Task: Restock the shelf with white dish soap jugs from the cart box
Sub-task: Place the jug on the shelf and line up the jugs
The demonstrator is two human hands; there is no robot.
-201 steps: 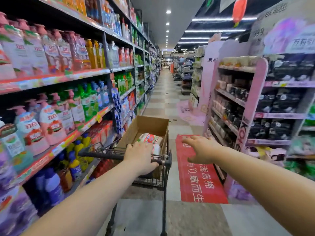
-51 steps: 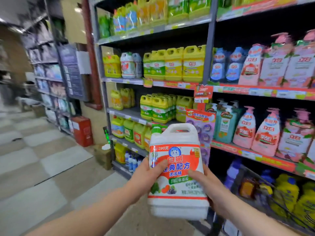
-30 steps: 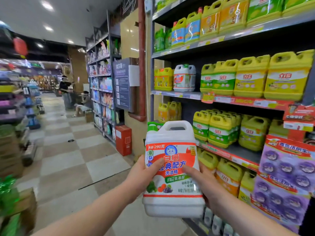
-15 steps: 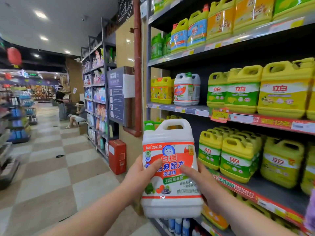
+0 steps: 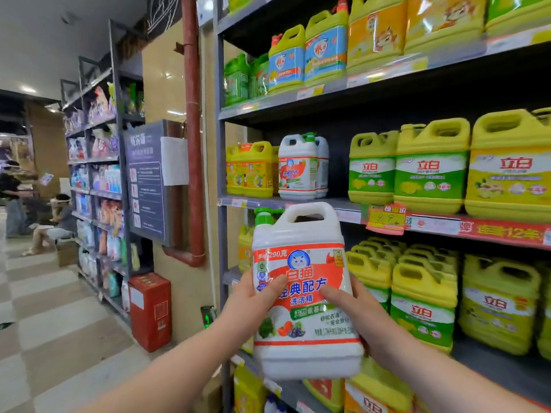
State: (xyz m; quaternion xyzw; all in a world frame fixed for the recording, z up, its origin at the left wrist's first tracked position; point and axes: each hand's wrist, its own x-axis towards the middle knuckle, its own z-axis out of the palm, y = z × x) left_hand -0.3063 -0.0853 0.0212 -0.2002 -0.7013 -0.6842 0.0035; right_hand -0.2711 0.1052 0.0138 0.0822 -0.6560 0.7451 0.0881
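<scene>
I hold a white dish soap jug with a red and white label and a green cap upright in front of the shelving. My left hand grips its left side, thumb across the label. My right hand grips its right side, thumb on the label too. Two matching white jugs stand on the shelf just above and behind the held one, with a dark gap to their right. The cart and its box are out of view.
Yellow jugs fill the same shelf on the right, and more yellow jugs stand left of the white ones. A red pipe and red box sit by the shelf end. People are far down the aisle.
I have come closer to the shelving, which now looms larger. The jug stays in both hands, its handle now just below the shelf edge under the white jugs.
</scene>
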